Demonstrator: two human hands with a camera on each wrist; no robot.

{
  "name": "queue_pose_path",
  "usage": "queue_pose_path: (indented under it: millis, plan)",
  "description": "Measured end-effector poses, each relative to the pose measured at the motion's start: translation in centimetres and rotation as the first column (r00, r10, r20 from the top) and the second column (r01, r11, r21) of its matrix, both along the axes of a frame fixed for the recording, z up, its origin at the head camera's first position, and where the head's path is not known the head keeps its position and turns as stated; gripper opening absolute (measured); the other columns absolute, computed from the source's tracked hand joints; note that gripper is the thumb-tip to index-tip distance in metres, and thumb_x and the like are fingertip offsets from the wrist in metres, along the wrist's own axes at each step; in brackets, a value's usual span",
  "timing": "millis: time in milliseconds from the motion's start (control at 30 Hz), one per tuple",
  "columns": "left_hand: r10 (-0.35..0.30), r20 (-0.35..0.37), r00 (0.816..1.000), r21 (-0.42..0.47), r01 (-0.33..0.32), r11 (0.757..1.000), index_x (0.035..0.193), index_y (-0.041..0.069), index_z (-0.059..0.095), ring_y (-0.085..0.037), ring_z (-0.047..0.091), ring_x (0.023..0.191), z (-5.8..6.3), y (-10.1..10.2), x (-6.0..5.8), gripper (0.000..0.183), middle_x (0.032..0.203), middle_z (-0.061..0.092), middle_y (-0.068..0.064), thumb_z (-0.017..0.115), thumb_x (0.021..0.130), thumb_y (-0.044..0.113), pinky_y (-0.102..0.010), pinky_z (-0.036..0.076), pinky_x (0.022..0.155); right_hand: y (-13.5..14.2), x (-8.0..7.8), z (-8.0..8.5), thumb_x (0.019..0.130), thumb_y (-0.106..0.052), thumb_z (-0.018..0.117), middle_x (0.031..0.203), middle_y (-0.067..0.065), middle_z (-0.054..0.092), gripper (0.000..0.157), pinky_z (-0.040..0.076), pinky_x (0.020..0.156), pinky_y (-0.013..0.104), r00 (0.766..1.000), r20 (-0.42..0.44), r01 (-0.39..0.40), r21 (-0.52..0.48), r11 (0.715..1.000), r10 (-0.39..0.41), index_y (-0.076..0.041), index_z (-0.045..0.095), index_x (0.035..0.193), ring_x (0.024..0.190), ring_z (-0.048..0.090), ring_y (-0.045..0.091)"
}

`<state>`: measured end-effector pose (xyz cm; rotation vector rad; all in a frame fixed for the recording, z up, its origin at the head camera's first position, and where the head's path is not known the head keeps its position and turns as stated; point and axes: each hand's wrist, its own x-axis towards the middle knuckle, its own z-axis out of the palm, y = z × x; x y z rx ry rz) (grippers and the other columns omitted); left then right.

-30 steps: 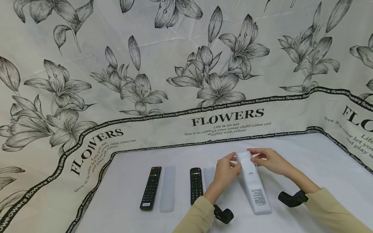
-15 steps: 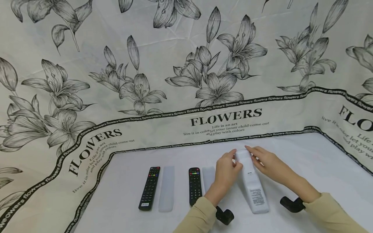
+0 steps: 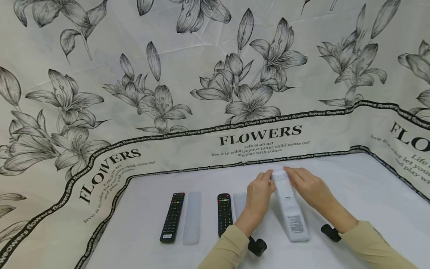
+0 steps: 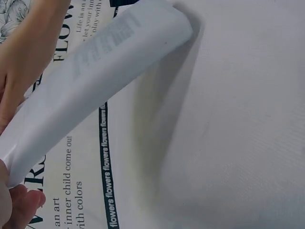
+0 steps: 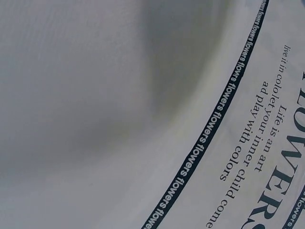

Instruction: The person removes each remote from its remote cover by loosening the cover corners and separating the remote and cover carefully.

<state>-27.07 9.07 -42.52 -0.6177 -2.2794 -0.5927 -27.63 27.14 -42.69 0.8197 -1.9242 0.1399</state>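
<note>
A white remote control (image 3: 293, 209) lies back side up between my hands, its printed label toward me. A translucent sleeve seems to cover it, since the label looks hazy in the left wrist view. My left hand (image 3: 258, 196) pinches the remote's far end from the left. My right hand (image 3: 309, 186) grips the same end from the right, its fingertips at the top corner. In the left wrist view the remote (image 4: 95, 81) slants across, its label end held above the white cloth. The right wrist view shows neither hand nor remote.
Left of my hands lie a black remote (image 3: 173, 217), a translucent sleeve (image 3: 192, 218), a second black remote (image 3: 225, 213) and another sleeve (image 3: 239, 203) partly behind my left arm. A flower-printed cloth (image 3: 188, 157) rises behind the white tabletop (image 3: 134, 220).
My right fingers have shifted from the remote's back to its far corner and side. My left hand has crept slightly toward the far end, and the remote's near end has risen a little.
</note>
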Motion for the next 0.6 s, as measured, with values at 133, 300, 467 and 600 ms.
queue_pose_path:
  millis: [133, 300, 467, 600]
  plan:
    - [0.008, -0.061, 0.998, 0.047, -0.005, 0.999, 0.105, 0.01, 0.069, -0.008, 0.069, 0.07, -0.1, -0.2, -0.2, 0.024, 0.086, 0.073, 0.0, 0.068, 0.081, 0.005, -0.01, 0.051, 0.058, -0.5, -0.3, -0.2, 0.106, -0.021, 0.03, 0.089, 0.016, 0.066, 0.043, 0.056, 0.059, 0.035, 1.0, 0.009, 0.029, -0.028, 0.999, -0.029, 0.004, 0.065, 0.107, 0.077, 0.065, 0.028]
    - [0.002, -0.089, 0.996, 0.124, 0.009, 0.992, 0.098, 0.011, 0.073, -0.004, 0.064, 0.065, 0.0, -0.4, -0.6, 0.024, 0.081, 0.073, 0.001, 0.066, 0.077, 0.002, -0.008, 0.047, 0.055, -1.4, -0.2, 0.1, 0.106, -0.024, 0.03, 0.089, 0.016, 0.067, 0.045, 0.056, 0.062, 0.037, 0.997, 0.071, 0.041, -0.09, 0.995, -0.035, 0.005, 0.064, 0.103, 0.078, 0.066, 0.029]
    - [-0.067, -0.016, 0.998, 0.273, 0.069, 0.959, 0.087, 0.008, 0.074, 0.0, 0.049, 0.058, 0.1, -0.5, -1.0, 0.019, 0.07, 0.068, 0.001, 0.063, 0.076, -0.002, -0.003, 0.037, 0.051, -2.1, 0.0, 0.9, 0.099, -0.01, 0.049, 0.092, 0.019, 0.068, 0.023, 0.056, 0.065, 0.041, 0.985, 0.169, 0.061, -0.151, 0.987, -0.035, 0.007, 0.063, 0.103, 0.082, 0.067, 0.033]
    - [-0.13, 0.099, 0.987, 0.415, 0.078, 0.906, 0.084, 0.005, 0.074, 0.004, 0.043, 0.057, 0.5, -0.4, -1.0, 0.018, 0.066, 0.066, -0.001, 0.06, 0.077, -0.003, -0.003, 0.032, 0.049, -2.6, 0.2, 1.5, 0.081, 0.006, 0.064, 0.091, 0.02, 0.068, 0.022, 0.055, 0.064, 0.042, 0.967, 0.253, 0.089, -0.206, 0.975, -0.035, 0.008, 0.065, 0.103, 0.081, 0.067, 0.033]
